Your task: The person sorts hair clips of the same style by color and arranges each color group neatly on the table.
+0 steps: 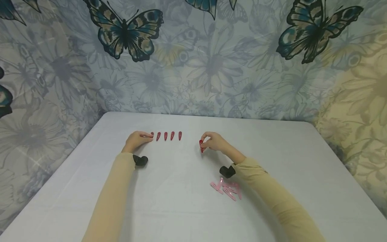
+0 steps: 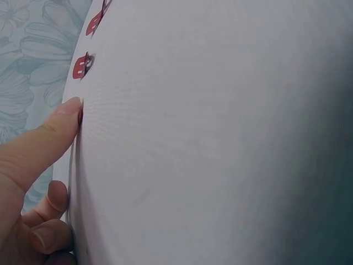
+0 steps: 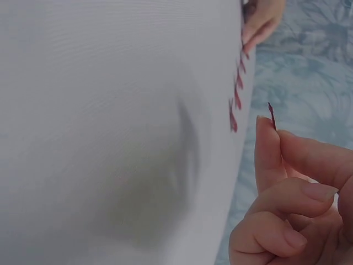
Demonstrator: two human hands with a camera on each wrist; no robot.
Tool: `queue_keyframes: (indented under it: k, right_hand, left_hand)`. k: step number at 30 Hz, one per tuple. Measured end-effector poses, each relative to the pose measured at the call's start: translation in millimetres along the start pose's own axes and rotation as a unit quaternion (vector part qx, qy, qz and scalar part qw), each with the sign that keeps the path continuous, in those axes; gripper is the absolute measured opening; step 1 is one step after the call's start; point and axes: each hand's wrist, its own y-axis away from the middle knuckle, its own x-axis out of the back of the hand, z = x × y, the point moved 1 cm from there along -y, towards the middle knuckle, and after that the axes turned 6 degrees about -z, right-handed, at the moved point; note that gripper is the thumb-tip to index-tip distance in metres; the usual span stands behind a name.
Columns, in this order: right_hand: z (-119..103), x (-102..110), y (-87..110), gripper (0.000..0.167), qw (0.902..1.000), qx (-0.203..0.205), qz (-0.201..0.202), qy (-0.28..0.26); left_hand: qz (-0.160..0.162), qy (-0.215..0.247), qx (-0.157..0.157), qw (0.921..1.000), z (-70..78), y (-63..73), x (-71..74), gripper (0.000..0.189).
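My right hand [image 1: 215, 141] pinches a red snap hair clip [image 1: 201, 146] between thumb and index finger, held up over the white table. In the right wrist view that clip [image 3: 272, 115] appears edge-on, its tip pointing up from the fingertips. Toward the back left, my left hand [image 1: 138, 139] has its fingertips on the leftmost red hair clip [image 1: 152, 133] of a row, mostly covered by the fingers. Beside it lie several more red hair clips [image 1: 165, 135], upright and evenly spaced. The left wrist view shows two of these red clips [image 2: 80, 66] beyond the fingertip.
A loose pile of pink hair clips [image 1: 228, 189] lies on the white table [image 1: 178, 201], near the right forearm. Dark wrist cameras [image 1: 227, 171] stick out from both sleeves. Butterfly-and-flower patterned cloth [image 1: 211, 84] rises behind the table and along its sides.
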Motion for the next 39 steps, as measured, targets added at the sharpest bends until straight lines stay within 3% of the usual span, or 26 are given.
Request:
queue_keyframes:
  k: [26,39]
  right_hand:
    - [-10.0,-25.5,-60.8,0.017,0.9984,-0.042,0.036,-0.008]
    - [-17.1,-28.6,-80.2,0.014,0.995,-0.052,0.085,-0.011]
  left_hand:
    - [0.01,-0.002,0.0,0.9999,-1.8,-3.6,0.3,0.039]
    - [0.009,0.008,0.003,0.9999,-4.5,-5.5,0.8,0.039]
